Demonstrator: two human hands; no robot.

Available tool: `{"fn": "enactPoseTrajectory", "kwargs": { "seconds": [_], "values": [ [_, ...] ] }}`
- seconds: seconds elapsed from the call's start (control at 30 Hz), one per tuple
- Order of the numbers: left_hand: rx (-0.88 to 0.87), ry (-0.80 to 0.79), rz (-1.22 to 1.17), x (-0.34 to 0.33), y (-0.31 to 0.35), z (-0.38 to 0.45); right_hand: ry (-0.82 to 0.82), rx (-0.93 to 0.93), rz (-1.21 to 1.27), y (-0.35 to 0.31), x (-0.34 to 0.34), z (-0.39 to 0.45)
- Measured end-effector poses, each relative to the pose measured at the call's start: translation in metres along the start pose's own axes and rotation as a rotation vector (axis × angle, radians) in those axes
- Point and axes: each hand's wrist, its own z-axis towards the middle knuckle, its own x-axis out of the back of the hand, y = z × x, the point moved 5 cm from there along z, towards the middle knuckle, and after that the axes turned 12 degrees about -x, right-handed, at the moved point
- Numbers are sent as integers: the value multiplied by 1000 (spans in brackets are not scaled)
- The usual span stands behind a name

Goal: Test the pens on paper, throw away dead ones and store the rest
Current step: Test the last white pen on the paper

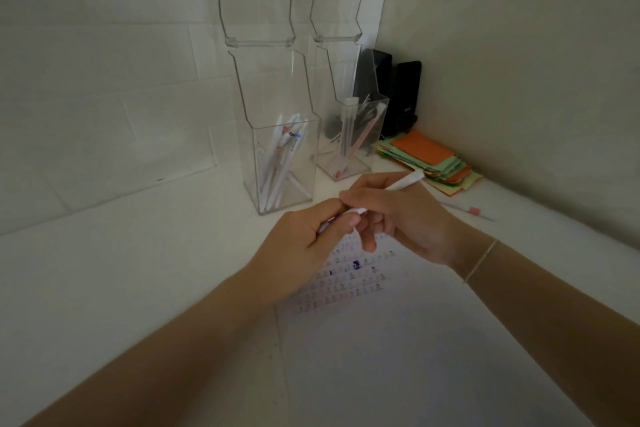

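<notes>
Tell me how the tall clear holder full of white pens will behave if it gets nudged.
The clear holder looks tall over a narrow base, so it may tip. Its pens lean loosely and would probably shift. It seems rigid plastic, likely sliding on the smooth white desk.

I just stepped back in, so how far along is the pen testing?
Well underway: rows of test marks cover the paper. Both the left hand and right hand hold a white pen above it. Pens stand in both clear holders; one loose pen lies on the desk.
</notes>
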Motion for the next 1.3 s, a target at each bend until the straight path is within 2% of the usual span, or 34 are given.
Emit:
{"fn": "enactPoseTrajectory", "kwargs": {
  "seconds": [0.17, 0.23, 0.33, 0.4, 0.5, 0.63, 0.8, 0.9, 1.13, 1.3],
  "values": [
    [-6, 10, 47, 1, 0, 0, 10, 32, -15, 0, 1, -6],
    [61, 24, 191, 7, -7, -2, 93, 60, 5, -3, 8, -9],
    [145, 19, 466, 16, -16, -6, 264, 29, 242, 0, 31, -16],
    [164, -40, 602, 16, -22, -7, 273, -27, 348, 15, 37, -22],
    [144, -115, 687, 9, -28, -10, 294, -100, 256, 45, 33, -27],
    [128, -181, 742, 3, -30, -13, 400, -98, 224, 65, 31, -28],
    [116, -234, 809, -1, -34, -14, 667, -50, -106, 68, 31, -30],
    [131, -253, 809, -2, -37, -13, 774, -37, -183, 71, 35, -31],
    [102, -251, 846, -3, -38, -12, 751, -51, -262, 71, 32, -31],
    [113, -242, 840, -3, -38, -13, 808, 31, -417, 66, 28, -32]
  ]
}}
